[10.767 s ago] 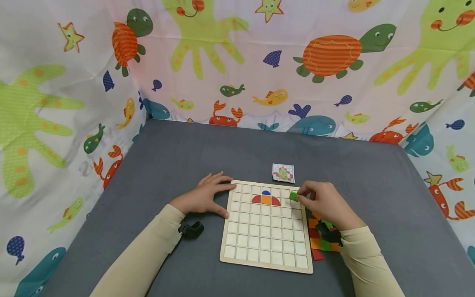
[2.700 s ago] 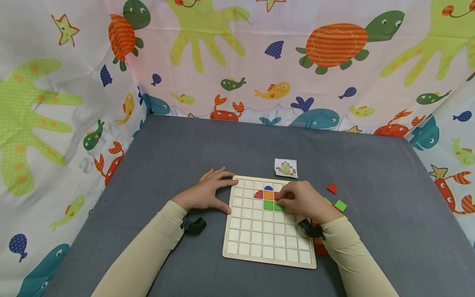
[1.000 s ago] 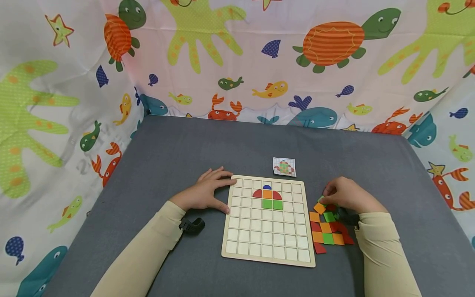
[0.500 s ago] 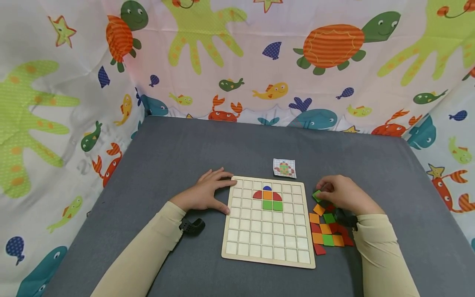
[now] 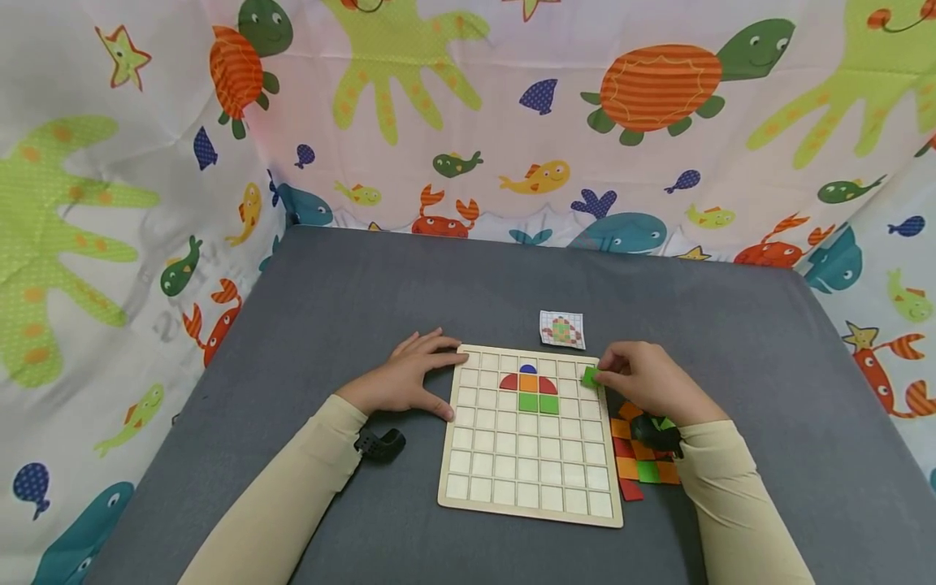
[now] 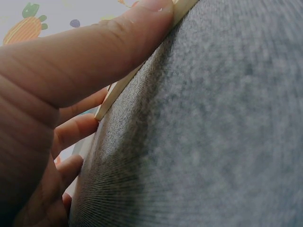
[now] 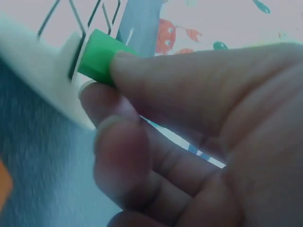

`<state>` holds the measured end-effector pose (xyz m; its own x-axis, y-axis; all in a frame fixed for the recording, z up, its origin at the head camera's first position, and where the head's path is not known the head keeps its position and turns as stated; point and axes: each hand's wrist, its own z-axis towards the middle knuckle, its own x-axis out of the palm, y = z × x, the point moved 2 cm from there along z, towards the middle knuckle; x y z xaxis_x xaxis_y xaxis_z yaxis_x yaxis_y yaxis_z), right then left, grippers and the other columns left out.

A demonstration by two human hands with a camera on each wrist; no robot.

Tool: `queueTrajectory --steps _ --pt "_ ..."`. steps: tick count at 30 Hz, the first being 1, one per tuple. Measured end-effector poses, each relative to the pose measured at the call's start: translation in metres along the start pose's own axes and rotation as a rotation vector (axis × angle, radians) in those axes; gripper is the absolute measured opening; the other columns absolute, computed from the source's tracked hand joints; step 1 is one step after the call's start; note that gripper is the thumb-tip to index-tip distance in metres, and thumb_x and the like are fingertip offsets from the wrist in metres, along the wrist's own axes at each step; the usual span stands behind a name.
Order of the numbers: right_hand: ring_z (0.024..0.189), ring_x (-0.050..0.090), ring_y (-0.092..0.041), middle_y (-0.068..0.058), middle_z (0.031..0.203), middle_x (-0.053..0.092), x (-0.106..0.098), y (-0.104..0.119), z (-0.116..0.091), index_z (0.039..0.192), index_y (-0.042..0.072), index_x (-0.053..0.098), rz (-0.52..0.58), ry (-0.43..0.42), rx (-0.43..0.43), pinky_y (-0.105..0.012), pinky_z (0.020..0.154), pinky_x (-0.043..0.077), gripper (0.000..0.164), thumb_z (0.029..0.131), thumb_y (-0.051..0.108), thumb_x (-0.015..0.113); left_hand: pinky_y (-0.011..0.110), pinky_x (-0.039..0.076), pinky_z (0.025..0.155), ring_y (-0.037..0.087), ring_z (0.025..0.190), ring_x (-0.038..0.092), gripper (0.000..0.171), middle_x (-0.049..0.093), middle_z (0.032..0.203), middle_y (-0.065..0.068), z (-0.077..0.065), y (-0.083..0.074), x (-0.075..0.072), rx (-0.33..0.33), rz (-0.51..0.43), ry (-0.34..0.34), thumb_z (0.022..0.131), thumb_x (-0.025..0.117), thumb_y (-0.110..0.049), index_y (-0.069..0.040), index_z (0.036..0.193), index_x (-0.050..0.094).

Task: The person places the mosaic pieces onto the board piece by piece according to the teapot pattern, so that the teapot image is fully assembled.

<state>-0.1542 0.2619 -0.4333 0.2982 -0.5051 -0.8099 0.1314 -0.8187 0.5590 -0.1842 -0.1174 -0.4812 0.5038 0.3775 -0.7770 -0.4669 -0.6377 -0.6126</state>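
Observation:
A pale wooden grid board [image 5: 512, 479] lies on the grey cloth, with a blue half-round piece [image 5: 528, 369], an orange square [image 5: 528, 383], red quarter-rounds [image 5: 508, 382] on both sides of it and two green squares [image 5: 528, 402] in its upper cells. My left hand [image 5: 402, 378] is spread along the board's left edge, thumb and fingertips touching the rim. Between thumb and index finger my right hand [image 5: 651, 382] pinches a green square tile [image 7: 102, 54], which overlaps the board's upper right corner in the head view.
Right of the board lies a pile of orange, green and red tiles [image 5: 627, 469], partly hidden by the right wrist. A small printed pattern card [image 5: 561, 329] lies beyond the board. Behind the grey table surface [image 5: 409, 284] hangs a sea-animal curtain [image 5: 483, 81].
Two green squares now sit below the orange one, unlike the earliest frame. Since then my right hand has picked a green tile from the pile and moved left to the board. The left hand stays.

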Motion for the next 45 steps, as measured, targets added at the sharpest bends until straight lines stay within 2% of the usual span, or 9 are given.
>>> queueTrajectory --steps 5,12,24,29,32,38,45 --pt "0.072 0.059 -0.017 -0.002 0.089 0.071 0.009 0.012 0.003 0.095 0.011 0.073 0.014 -0.01 -0.042 -0.033 0.061 0.053 0.007 0.098 0.017 0.076 0.055 -0.001 0.131 0.029 0.163 0.009 0.096 0.035 0.168 0.003 -0.001 0.001 0.001 0.0 0.006 0.001 0.078 0.091 -0.052 -0.021 0.159 0.051" --pt "0.063 0.055 -0.016 0.0 0.089 0.071 0.021 0.029 0.005 0.095 0.014 0.073 0.039 -0.013 -0.117 -0.032 0.056 0.05 0.006 0.099 0.018 0.076 0.055 -0.001 0.131 0.029 0.164 0.009 0.095 0.034 0.168 0.004 0.0 0.002 0.001 0.007 0.026 0.002 0.079 0.09 -0.053 -0.021 0.159 0.05" --pt "0.067 0.057 -0.012 0.007 0.087 0.071 0.037 0.058 0.016 0.095 0.017 0.075 0.053 0.043 -0.22 -0.03 0.063 0.051 0.006 0.099 0.022 0.076 0.055 -0.002 0.131 0.029 0.164 0.008 0.096 0.034 0.168 0.004 0.002 0.001 -0.001 0.008 0.016 0.003 0.078 0.091 -0.053 -0.021 0.159 0.05" --pt "0.071 0.059 -0.01 0.008 0.087 0.069 0.049 0.068 0.023 0.095 0.019 0.074 0.064 0.062 -0.25 -0.03 0.067 0.053 0.006 0.096 0.017 0.079 0.056 -0.002 0.131 0.03 0.164 0.008 0.096 0.034 0.169 0.004 0.0 0.003 -0.001 0.015 0.021 0.006 0.079 0.09 -0.054 -0.02 0.159 0.05" --pt "0.076 0.062 -0.009 0.009 0.087 0.069 0.058 0.074 0.026 0.096 0.019 0.074 0.082 0.084 -0.273 -0.03 0.071 0.056 0.006 0.096 0.016 0.079 0.056 -0.001 0.131 0.03 0.163 0.008 0.096 0.033 0.169 0.004 -0.003 0.006 0.001 -0.002 0.029 0.007 0.078 0.09 -0.053 -0.021 0.159 0.049" --pt "0.074 0.063 -0.006 0.01 0.086 0.069 0.071 0.079 0.028 0.096 0.018 0.073 0.103 0.123 -0.289 -0.029 0.071 0.056 0.005 0.098 0.017 0.077 0.058 -0.001 0.13 0.032 0.163 0.009 0.096 0.035 0.168 0.004 -0.006 0.007 0.002 -0.01 0.012 0.002 0.078 0.091 -0.052 -0.02 0.159 0.051" --pt "0.069 0.058 -0.007 0.009 0.084 0.067 0.071 0.077 0.026 0.096 0.016 0.073 0.094 0.123 -0.309 -0.027 0.066 0.052 0.004 0.099 0.015 0.075 0.058 0.0 0.13 0.031 0.163 0.01 0.095 0.036 0.168 0.004 0.001 0.003 0.002 0.003 0.016 -0.004 0.078 0.091 -0.052 -0.021 0.159 0.051"
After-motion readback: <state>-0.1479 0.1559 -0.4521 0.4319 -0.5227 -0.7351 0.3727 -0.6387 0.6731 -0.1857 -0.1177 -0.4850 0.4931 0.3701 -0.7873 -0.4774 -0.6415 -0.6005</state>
